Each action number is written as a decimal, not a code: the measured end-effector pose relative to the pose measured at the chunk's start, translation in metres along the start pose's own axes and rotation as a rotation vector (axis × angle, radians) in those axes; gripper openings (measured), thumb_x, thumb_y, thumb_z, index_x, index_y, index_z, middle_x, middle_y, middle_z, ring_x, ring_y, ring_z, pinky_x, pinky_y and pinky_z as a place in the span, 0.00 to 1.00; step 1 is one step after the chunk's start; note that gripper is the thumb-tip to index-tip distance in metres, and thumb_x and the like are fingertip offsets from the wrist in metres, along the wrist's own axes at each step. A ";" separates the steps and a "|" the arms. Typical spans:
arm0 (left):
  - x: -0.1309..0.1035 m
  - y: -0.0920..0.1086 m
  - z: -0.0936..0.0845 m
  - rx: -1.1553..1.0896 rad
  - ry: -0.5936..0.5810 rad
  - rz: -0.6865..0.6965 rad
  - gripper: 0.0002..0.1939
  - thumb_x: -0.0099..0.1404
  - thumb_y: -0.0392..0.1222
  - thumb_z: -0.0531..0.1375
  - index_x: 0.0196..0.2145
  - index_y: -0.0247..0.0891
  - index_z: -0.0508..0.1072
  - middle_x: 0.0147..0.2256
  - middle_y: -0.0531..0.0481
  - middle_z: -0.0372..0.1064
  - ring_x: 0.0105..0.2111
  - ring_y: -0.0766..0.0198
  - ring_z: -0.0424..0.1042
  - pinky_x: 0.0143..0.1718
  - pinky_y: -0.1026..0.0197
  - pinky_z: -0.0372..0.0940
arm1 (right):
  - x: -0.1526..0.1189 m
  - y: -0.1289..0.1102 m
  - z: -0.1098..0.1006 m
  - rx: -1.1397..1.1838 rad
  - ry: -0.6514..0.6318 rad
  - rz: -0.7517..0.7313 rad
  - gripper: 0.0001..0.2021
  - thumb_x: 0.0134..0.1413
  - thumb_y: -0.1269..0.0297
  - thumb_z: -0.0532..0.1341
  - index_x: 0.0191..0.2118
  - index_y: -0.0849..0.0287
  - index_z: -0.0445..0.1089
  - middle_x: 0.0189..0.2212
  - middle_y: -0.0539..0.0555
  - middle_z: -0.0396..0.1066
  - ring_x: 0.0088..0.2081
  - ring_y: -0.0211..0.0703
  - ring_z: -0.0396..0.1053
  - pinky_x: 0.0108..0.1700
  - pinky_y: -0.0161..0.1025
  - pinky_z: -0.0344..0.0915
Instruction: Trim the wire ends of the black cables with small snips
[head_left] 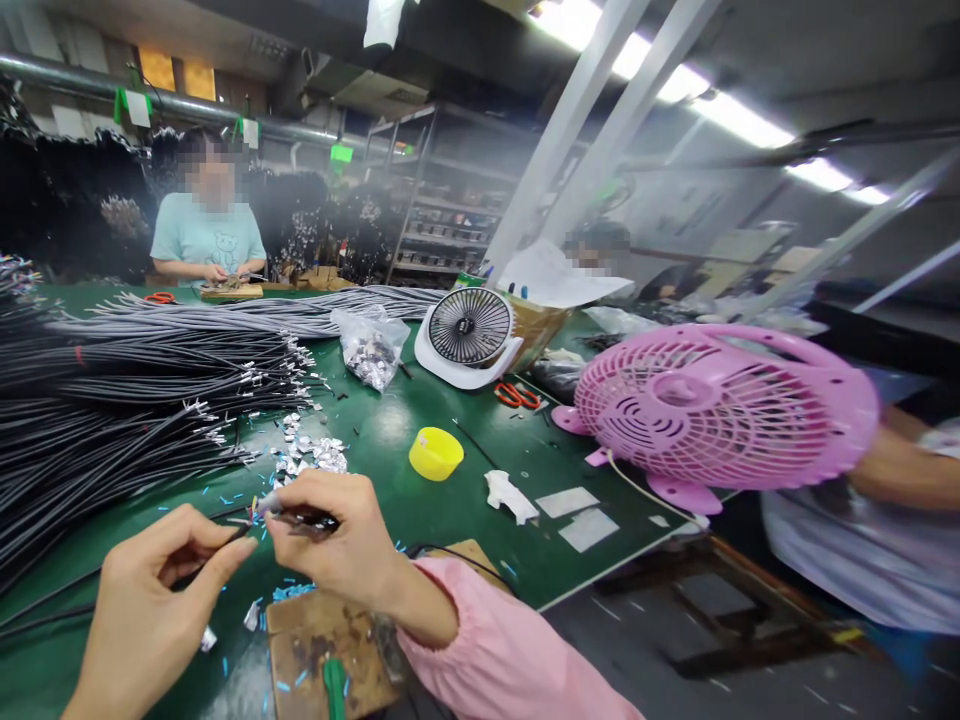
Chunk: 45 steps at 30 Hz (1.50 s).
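Cable end (241,528) sits pinched in my left hand (154,600) fingers near the table's (450,520) front edge. My right hand (341,545) fingers close on a small tool (300,517) touching that end.

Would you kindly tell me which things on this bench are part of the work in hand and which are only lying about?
In hand:
left hand
right hand
black cable pinched between them
cable bundles
foil scraps

Lying about:
pink fan
white fan
yellow cap
orange scissors
plastic bag
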<state>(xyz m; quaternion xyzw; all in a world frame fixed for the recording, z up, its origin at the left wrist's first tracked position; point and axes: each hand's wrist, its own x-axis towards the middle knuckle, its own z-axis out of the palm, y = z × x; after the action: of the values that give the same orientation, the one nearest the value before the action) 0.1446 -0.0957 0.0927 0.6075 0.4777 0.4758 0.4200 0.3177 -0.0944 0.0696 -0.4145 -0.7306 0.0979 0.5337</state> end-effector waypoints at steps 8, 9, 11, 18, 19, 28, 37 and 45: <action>0.004 -0.011 -0.005 0.081 -0.073 0.160 0.16 0.55 0.56 0.69 0.20 0.43 0.78 0.17 0.55 0.68 0.17 0.66 0.65 0.15 0.68 0.59 | 0.017 -0.012 -0.009 0.454 -0.231 0.422 0.11 0.44 0.74 0.61 0.17 0.58 0.62 0.16 0.43 0.58 0.19 0.30 0.54 0.20 0.28 0.54; 0.006 -0.013 -0.006 0.097 -0.092 0.178 0.16 0.56 0.56 0.68 0.20 0.43 0.79 0.17 0.55 0.67 0.16 0.67 0.64 0.15 0.68 0.59 | 0.018 -0.011 -0.010 0.487 -0.264 0.439 0.12 0.46 0.74 0.62 0.17 0.58 0.62 0.16 0.43 0.58 0.19 0.31 0.55 0.20 0.28 0.54; 0.008 -0.015 -0.009 0.133 -0.109 0.195 0.17 0.58 0.58 0.67 0.22 0.44 0.80 0.17 0.56 0.66 0.15 0.67 0.63 0.14 0.68 0.58 | 0.019 -0.010 -0.011 0.512 -0.292 0.458 0.12 0.48 0.72 0.64 0.17 0.58 0.66 0.16 0.43 0.61 0.19 0.31 0.57 0.19 0.28 0.57; 0.010 -0.011 -0.013 0.197 -0.073 0.215 0.19 0.59 0.59 0.65 0.21 0.44 0.79 0.18 0.56 0.70 0.14 0.68 0.65 0.14 0.69 0.60 | 0.019 -0.025 -0.010 0.472 -0.093 0.554 0.12 0.43 0.73 0.63 0.16 0.59 0.62 0.14 0.41 0.53 0.18 0.29 0.49 0.17 0.29 0.46; 0.010 -0.011 -0.012 0.189 -0.064 0.207 0.19 0.58 0.60 0.65 0.20 0.44 0.79 0.18 0.56 0.70 0.14 0.68 0.65 0.13 0.69 0.60 | 0.018 -0.027 -0.009 0.442 -0.064 0.522 0.11 0.43 0.72 0.62 0.16 0.59 0.62 0.14 0.42 0.53 0.19 0.29 0.49 0.18 0.29 0.47; 0.008 -0.025 -0.011 0.115 -0.072 0.152 0.16 0.57 0.58 0.68 0.25 0.44 0.82 0.19 0.55 0.71 0.16 0.65 0.70 0.15 0.69 0.63 | 0.000 -0.008 0.000 0.156 0.017 0.125 0.07 0.49 0.68 0.63 0.22 0.59 0.69 0.19 0.46 0.66 0.20 0.32 0.59 0.21 0.31 0.55; 0.008 -0.024 -0.011 0.102 -0.077 0.163 0.18 0.58 0.60 0.67 0.24 0.43 0.82 0.19 0.55 0.73 0.14 0.67 0.68 0.14 0.69 0.61 | -0.004 -0.005 -0.004 -0.037 -0.007 -0.064 0.04 0.49 0.71 0.65 0.26 0.57 0.72 0.20 0.49 0.70 0.23 0.37 0.66 0.26 0.34 0.61; 0.007 -0.018 -0.007 0.134 -0.018 0.268 0.14 0.58 0.55 0.68 0.22 0.45 0.81 0.17 0.57 0.69 0.15 0.67 0.67 0.16 0.69 0.63 | 0.000 -0.008 -0.005 0.205 -0.022 0.185 0.07 0.51 0.67 0.63 0.24 0.58 0.69 0.19 0.45 0.63 0.20 0.33 0.56 0.22 0.32 0.54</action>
<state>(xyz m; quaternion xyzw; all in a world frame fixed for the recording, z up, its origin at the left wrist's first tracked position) 0.1349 -0.0850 0.0778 0.6967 0.4191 0.4892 0.3157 0.3179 -0.1007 0.0762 -0.4223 -0.6813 0.2254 0.5538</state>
